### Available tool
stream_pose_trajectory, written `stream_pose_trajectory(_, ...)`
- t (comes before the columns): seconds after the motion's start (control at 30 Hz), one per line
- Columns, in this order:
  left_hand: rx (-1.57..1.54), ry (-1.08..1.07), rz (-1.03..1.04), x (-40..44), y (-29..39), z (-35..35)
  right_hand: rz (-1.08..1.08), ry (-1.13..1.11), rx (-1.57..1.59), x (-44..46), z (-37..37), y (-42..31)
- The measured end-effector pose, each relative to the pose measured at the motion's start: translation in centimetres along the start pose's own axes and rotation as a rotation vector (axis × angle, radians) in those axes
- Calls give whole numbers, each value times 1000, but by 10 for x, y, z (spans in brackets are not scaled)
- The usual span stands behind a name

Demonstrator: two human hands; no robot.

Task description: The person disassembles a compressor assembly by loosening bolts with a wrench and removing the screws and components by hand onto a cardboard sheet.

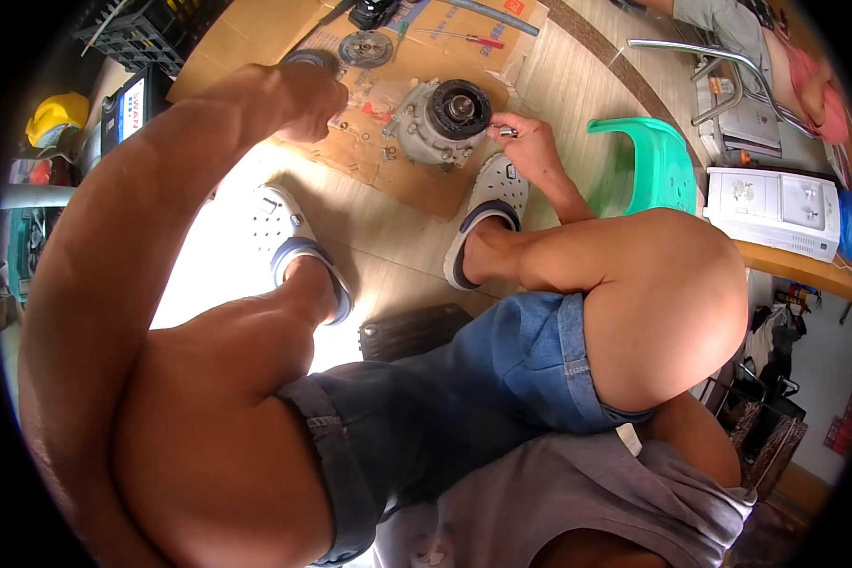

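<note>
A grey cast-metal unit resembling an air-conditioning compressor [424, 142] stands on a cardboard sheet [445, 194], with a black ring-shaped pulley [461, 109] around its shaft on top. My right hand [532, 150] is at its right side, fingers pinched on a small shiny metal piece [508, 132] whose kind is unclear. Left of the unit, my left hand [310, 101] hovers low over the cardboard with curled fingers; what they hold, if anything, is hidden. Just beyond it lie a dark round ring [312, 61] and a round metal disc [365, 49]. Small nuts or bolts [389, 152] are scattered between hand and unit.
A red-handled screwdriver [483, 41] and a grey tube [492, 15] lie at the cardboard's far side. A green plastic stool [655, 166] stands to the right, near a white box [774, 210]. Black crate [142, 38] and battery-like box [134, 106] are left. Another person sits at upper right.
</note>
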State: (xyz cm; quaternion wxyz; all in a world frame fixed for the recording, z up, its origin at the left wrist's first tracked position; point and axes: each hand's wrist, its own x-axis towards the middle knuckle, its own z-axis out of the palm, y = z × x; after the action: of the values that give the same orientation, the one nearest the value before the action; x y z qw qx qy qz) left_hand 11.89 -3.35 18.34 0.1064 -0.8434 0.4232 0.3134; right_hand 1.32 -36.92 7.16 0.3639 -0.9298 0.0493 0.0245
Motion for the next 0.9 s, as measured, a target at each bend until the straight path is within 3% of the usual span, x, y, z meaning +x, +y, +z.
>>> stream_pose_trajectory(0.4, 57, -68, -12, 8, 4, -5, -148, 13, -229, 5, 1, 7)
stream_pose_trajectory(0.6, 47, -15, -7, 15, 3, -4, -119, 50, -106, 0, -2, 15)
stream_pose_trajectory(0.7, 37, -43, -9, 15, 6, -12, 141, -172, -57, 0, -21, 24)
stream_pose_trajectory(0.8, 65, -49, -2, 24, 6, -13, 226, -94, -37, -6, -32, 17)
stream_pose_trajectory(0.9, 176, -25, 55, 36, 4, -14, 116, -13, -46, -9, -47, 6)
